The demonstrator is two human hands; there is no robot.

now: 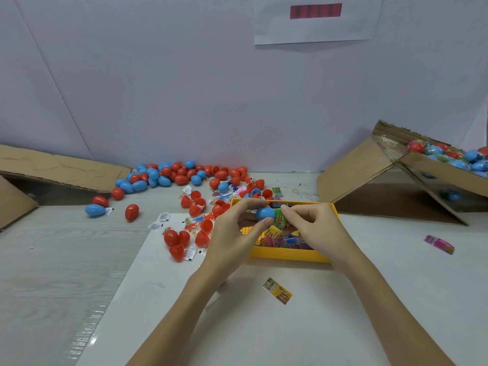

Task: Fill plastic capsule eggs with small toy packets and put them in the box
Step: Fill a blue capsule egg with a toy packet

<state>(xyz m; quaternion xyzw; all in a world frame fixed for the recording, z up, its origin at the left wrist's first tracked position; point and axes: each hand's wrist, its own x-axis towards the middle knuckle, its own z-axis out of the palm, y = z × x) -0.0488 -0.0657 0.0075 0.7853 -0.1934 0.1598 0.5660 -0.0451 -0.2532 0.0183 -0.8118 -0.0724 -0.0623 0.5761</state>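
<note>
we hold a blue egg half [264, 213] just above the yellow tray [287, 256], at its far left corner. our left hand [232, 235] pinches the blue egg half between thumb and fingertips. our right hand [311, 225] pinches a green toy packet [280, 218] that touches the open side of the half. more coloured packets [284, 240] lie inside the tray. left of the tray, red egg halves [182, 240] sit in a loose group, and beyond it whole red and blue eggs [171, 175] are scattered. far right of the tray, a tilted cardboard box [390, 175] holds filled eggs [454, 155]. a yellow packet [277, 290] lies just in front of the tray, and a pink packet [439, 244] lies to its right.
</note>
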